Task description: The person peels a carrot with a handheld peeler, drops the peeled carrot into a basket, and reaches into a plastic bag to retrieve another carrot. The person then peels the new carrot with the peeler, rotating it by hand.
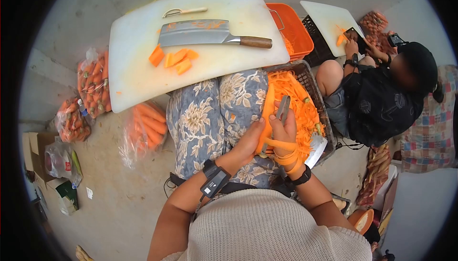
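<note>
Between my hands, over the patterned cloth on my lap, is a long orange carrot [267, 113]. My left hand [251, 138] has its fingers wrapped round the carrot's left side. In my right hand [284, 129] is a metal peeler [283, 108], its head pointing up beside the carrot. Long peel strips [286, 157] hang over my right hand and wrist. Right of my hands, a black crate [305, 74] holds a heap of orange shavings [296, 98] and a partly covered metal blade [316, 150].
Ahead, a white board [138, 46] bears a cleaver [195, 32], a second peeler [185, 11] and carrot pieces [179, 60]. Bagged carrots [94, 82] lie left. An orange bin [298, 31] is behind the crate. A co-worker [381, 98] at right cuts on another board [324, 20].
</note>
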Demonstrator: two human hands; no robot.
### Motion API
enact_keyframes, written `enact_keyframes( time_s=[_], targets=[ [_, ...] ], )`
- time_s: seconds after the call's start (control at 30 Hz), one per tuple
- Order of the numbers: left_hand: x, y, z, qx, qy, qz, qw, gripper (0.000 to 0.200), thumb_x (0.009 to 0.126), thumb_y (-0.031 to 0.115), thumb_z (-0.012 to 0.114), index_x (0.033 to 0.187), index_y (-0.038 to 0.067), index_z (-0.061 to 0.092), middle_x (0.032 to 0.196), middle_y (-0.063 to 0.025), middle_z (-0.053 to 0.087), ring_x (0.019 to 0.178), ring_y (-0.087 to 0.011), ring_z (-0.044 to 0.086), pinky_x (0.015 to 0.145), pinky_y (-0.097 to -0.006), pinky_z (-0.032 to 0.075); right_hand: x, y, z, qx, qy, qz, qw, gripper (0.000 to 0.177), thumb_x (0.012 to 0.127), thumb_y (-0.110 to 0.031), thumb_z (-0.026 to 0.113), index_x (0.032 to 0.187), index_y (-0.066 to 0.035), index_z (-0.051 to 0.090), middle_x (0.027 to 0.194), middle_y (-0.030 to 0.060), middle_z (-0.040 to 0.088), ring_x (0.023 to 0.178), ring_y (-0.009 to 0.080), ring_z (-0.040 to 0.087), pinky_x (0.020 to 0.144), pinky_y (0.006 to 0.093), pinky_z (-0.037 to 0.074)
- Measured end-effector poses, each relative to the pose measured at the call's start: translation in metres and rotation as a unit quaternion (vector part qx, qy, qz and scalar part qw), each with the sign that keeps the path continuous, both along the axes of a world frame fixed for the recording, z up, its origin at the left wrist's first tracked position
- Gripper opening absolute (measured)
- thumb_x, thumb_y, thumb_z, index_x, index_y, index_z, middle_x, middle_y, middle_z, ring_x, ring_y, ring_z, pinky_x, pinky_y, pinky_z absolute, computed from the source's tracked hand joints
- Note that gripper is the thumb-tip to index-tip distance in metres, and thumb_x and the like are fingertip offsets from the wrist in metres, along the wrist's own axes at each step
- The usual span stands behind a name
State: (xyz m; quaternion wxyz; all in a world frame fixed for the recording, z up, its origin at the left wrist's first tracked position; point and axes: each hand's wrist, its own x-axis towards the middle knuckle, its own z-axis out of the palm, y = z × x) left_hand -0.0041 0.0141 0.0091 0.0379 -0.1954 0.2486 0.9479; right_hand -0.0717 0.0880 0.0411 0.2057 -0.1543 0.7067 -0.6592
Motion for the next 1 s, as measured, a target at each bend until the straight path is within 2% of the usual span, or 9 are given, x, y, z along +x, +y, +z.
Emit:
enact_keyframes(
  time_s=[0.07, 0.33, 0.43, 0.5, 0.57, 0.6, 0.63, 0.7, 1.0],
  targets=[
    [0.000, -0.001, -0.004, 0.007, -0.007, 0.004, 1.000, 0.048, 0.095, 0.037, 0.026, 0.130, 0.005, 0.029, 0.126, -0.0102, 0.041, 0.114, -0.0181, 0.044, 0.093, -0.0299, 0.039, -0.002, -0.004, -0.010, 0.023, 0.067, 0.006, 0.997, 0.029, 0.082, -0.009, 0.050, 0.108, 0.002, 0.043, 0.095, 0.0064, 0.045, 0.089, 0.0137, 0.044, 0.080, 0.0275, 0.038],
    [-0.006, 0.002, -0.032, -0.010, -0.040, 0.005, 0.999, 0.048, 0.095, 0.036, 0.023, 0.129, 0.004, 0.030, 0.124, -0.0107, 0.043, 0.114, -0.0177, 0.045, 0.094, -0.0296, 0.038, -0.022, -0.014, -0.020, 0.082, 0.110, 0.012, 0.990, 0.015, 0.079, -0.009, 0.050, 0.090, 0.001, 0.045, 0.085, 0.0096, 0.042, 0.077, 0.0193, 0.042, 0.071, 0.0313, 0.036],
    [-0.007, 0.001, -0.040, -0.021, -0.067, 0.002, 0.998, 0.047, 0.095, 0.038, 0.024, 0.124, 0.004, 0.035, 0.114, -0.0108, 0.050, 0.100, -0.0177, 0.054, 0.085, -0.0301, 0.045, -0.033, -0.020, -0.028, 0.096, 0.094, -0.008, 0.991, 0.013, 0.079, -0.010, 0.051, 0.085, 0.001, 0.044, 0.083, 0.0105, 0.043, 0.076, 0.0199, 0.042, 0.070, 0.0319, 0.036],
    [-0.006, -0.001, -0.044, -0.055, -0.076, -0.043, 0.995, 0.046, 0.094, 0.041, 0.027, 0.118, 0.004, 0.038, 0.099, -0.0101, 0.054, 0.080, -0.0177, 0.059, 0.070, -0.0305, 0.050, -0.046, -0.025, -0.038, 0.102, 0.072, -0.026, 0.992, 0.013, 0.079, -0.010, 0.051, 0.082, 0.001, 0.044, 0.082, 0.0108, 0.043, 0.076, 0.0199, 0.042, 0.069, 0.0321, 0.036],
    [-0.005, 0.000, -0.037, -0.059, -0.062, -0.034, 0.996, 0.046, 0.093, 0.042, 0.028, 0.117, 0.004, 0.039, 0.094, -0.0099, 0.054, 0.075, -0.0177, 0.059, 0.064, -0.0304, 0.050, -0.064, -0.028, -0.048, 0.110, 0.069, -0.065, 0.989, 0.014, 0.079, -0.010, 0.052, 0.075, 0.000, 0.043, 0.075, 0.0087, 0.044, 0.068, 0.0172, 0.043, 0.063, 0.0316, 0.037],
    [-0.006, 0.000, -0.035, -0.064, -0.046, -0.026, 0.997, 0.046, 0.093, 0.043, 0.030, 0.115, 0.004, 0.040, 0.090, -0.0097, 0.054, 0.069, -0.0177, 0.058, 0.058, -0.0303, 0.051, -0.074, -0.032, -0.051, 0.074, 0.031, -0.072, 0.994, 0.017, 0.078, -0.012, 0.053, 0.071, -0.002, 0.043, 0.066, 0.0053, 0.045, 0.057, 0.0137, 0.043, 0.052, 0.0291, 0.037],
    [-0.006, 0.000, -0.034, -0.063, -0.048, -0.025, 0.997, 0.046, 0.093, 0.043, 0.030, 0.115, 0.004, 0.040, 0.090, -0.0097, 0.054, 0.069, -0.0177, 0.058, 0.058, -0.0303, 0.051, -0.082, -0.033, -0.057, 0.075, 0.029, -0.071, 0.994, 0.017, 0.078, -0.012, 0.053, 0.071, -0.002, 0.043, 0.066, 0.0053, 0.045, 0.057, 0.0137, 0.043, 0.052, 0.0291, 0.037],
    [-0.007, -0.002, -0.033, -0.063, -0.057, -0.028, 0.996, 0.046, 0.092, 0.044, 0.032, 0.114, 0.004, 0.040, 0.089, -0.0095, 0.054, 0.070, -0.0181, 0.059, 0.057, -0.0305, 0.051, -0.094, -0.036, -0.066, 0.072, 0.000, -0.080, 0.994, 0.017, 0.082, -0.018, 0.053, 0.072, -0.006, 0.047, 0.061, -0.0035, 0.042, 0.054, 0.0042, 0.038, 0.047, 0.0208, 0.032],
    [-0.005, -0.015, -0.018, 0.046, -0.090, -0.056, 0.993, 0.050, 0.089, 0.049, 0.036, 0.108, 0.003, 0.045, 0.081, -0.0123, 0.056, 0.069, -0.0204, 0.059, 0.058, -0.0327, 0.050, -0.131, -0.042, -0.088, 0.083, -0.026, -0.097, 0.992, 0.023, 0.078, -0.022, 0.053, 0.067, -0.003, 0.046, 0.056, 0.0004, 0.043, 0.047, 0.0102, 0.039, 0.044, 0.0259, 0.034]
  ],
)
